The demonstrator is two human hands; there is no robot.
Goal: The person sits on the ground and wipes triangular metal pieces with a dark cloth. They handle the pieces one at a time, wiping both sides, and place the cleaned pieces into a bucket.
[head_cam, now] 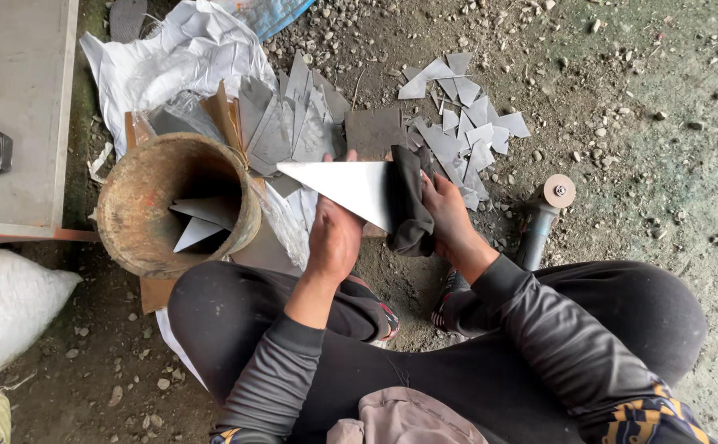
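In the rusty bucket (141, 205), cut metal pieces (198, 222).

Soft, even daylight; sharp focus throughout.
Glare on shiny triangular metal sheet (346, 187) at centre; faint shadows, slightly dimmer at lower left.

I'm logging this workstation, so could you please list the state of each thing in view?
left hand: gripping the metal triangle from below
right hand: pressing the dark cloth on the triangle's wide end
rusty bucket: upright, metal pieces inside
angle grinder: lying on the ground, unheld
cut metal pieces: scattered on gravel
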